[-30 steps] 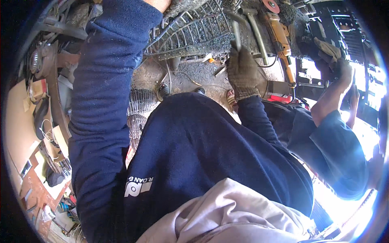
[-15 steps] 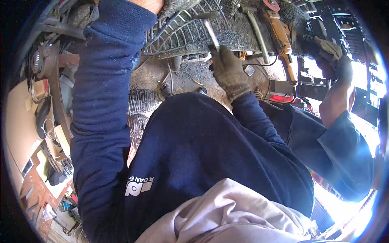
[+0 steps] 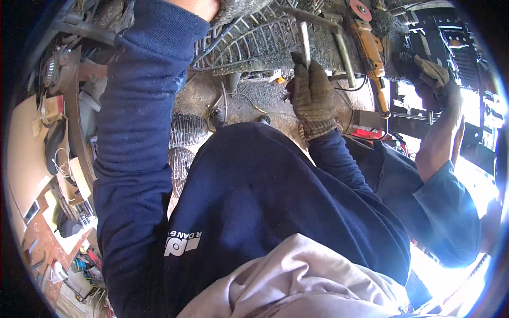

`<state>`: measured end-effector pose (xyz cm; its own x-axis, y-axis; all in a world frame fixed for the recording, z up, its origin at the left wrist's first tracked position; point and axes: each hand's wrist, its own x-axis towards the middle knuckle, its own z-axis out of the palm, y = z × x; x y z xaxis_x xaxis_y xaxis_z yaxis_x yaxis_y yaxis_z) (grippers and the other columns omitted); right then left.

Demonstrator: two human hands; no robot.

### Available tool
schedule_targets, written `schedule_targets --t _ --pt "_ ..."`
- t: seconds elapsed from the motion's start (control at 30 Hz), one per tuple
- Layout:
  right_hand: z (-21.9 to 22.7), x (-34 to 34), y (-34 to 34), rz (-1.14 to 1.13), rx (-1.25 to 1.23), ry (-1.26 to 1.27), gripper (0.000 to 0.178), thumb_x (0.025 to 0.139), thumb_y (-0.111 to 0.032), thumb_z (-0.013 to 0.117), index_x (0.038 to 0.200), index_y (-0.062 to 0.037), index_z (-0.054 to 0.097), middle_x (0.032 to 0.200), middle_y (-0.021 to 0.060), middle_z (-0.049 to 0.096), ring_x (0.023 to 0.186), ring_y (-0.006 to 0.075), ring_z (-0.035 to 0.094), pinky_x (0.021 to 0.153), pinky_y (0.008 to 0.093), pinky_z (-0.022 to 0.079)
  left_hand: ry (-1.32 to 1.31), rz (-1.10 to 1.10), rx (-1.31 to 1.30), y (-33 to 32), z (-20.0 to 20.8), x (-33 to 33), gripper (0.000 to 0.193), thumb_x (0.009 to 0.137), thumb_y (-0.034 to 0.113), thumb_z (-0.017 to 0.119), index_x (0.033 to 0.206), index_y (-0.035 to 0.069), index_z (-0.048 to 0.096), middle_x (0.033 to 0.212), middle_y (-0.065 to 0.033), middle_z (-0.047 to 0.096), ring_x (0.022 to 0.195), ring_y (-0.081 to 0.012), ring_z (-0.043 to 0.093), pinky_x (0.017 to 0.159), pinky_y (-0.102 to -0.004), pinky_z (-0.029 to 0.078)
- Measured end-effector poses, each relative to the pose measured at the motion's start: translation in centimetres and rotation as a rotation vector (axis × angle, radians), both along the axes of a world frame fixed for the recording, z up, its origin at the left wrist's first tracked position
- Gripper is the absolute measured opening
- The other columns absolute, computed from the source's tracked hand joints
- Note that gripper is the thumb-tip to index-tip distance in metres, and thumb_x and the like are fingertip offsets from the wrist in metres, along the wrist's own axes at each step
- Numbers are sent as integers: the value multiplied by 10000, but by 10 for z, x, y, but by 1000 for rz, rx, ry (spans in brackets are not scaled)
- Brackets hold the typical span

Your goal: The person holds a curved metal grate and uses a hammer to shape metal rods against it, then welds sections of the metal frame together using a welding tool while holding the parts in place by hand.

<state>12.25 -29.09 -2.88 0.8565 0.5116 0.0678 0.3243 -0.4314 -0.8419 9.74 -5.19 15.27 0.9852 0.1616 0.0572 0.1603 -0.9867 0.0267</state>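
- Navy-blue top [image 3: 286, 185], in soft, matt cloth, with white printed lettering and a blocky white emblem [image 3: 182, 245] on the left side.
- Left sleeve [image 3: 132, 138], the same navy, bunched into many crosswise creases, ending in a broad cuff [image 3: 169, 20] (pale, dusty specks mark the cloth below it).
- Right sleeve [image 3: 339, 159], also navy and wrinkled.
- Gloved right hand [image 3: 313, 99]: coarse, greyish-brown knit, ribbed at the wrist.
- Gloved left hand [image 3: 239, 6]: grey knit, partly cut off by the upper edge.
- Pale grey-beige cloth [image 3: 307, 281] at the waist, loosely folded.
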Motion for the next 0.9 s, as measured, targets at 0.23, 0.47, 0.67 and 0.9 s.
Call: schedule_targets --t 0.23,0.47,0.67,0.9 --pt "-24 8 -5 58 -215 -143 286 1007 -274 520 1161 -45 595 805 186 648 723 378 664 620 464 512 131 -117 148 -3 1 8 333 997 253 456 958 51 718 963 -137 682 846 -261 668 737 -389 527" --pt "-6 -10 -4 2 96 -3 287 1023 -281 496 1101 -26 603 735 135 625 633 234 655 577 386 497 67 -118 -77 11 -15 13 364 983 282 464 1013 11 705 928 -170 674 822 -269 663 763 -412 527" --pt "14 -8 -4 -33 -36 162 315 1032 -305 486 1145 -45 623 727 114 628 618 226 641 576 369 496 171 -13 -26 -13 15 6 373 983 292 461 1016 16 710 903 -174 664 783 -270 659 749 -416 524" --pt "-7 -1 -22 -96 55 -208 401 1012 -335 504 1291 -57 577 801 137 644 729 241 652 646 396 496 125 -82 -11 -2 0 7 375 978 294 466 992 10 711 885 -181 657 772 -269 656 737 -418 523"
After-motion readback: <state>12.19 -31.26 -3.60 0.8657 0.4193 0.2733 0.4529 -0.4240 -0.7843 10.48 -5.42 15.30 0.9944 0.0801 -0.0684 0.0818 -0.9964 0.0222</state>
